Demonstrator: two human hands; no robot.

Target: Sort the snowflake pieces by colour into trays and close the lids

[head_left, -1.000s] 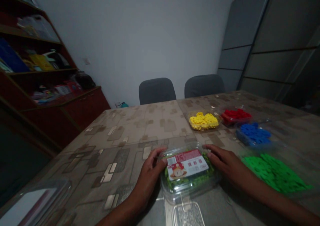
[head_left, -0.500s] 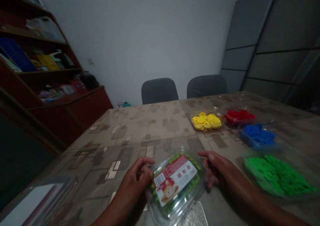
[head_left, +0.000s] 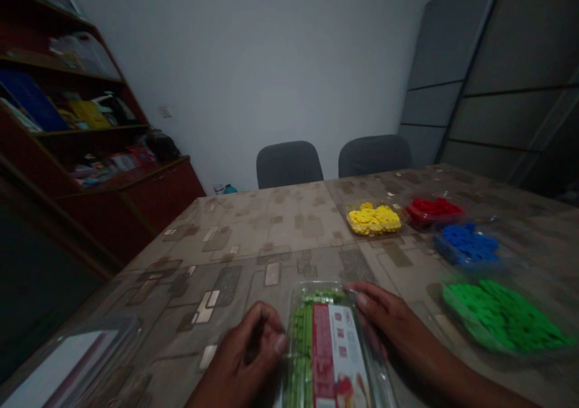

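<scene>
Close in front of me is a clear plastic container with a lid, holding light green pieces and bearing a red and white label. My right hand grips its right side, thumb at the lid's upper right edge and fingers down along the wall. On the opposite side, my left hand has curled fingers, with thumb and fingertips against the left edge. The container's near end is cut off by the bottom of the view.
Tubs of yellow pieces, red pieces, blue pieces and green pieces stand on the right of the patterned table. A clear lid or box lies at left. Two grey chairs stand behind.
The container has turned from a slant to nearly lengthwise towards me and has come a little nearer. Both hands have moved with it. The tubs have stayed put.
</scene>
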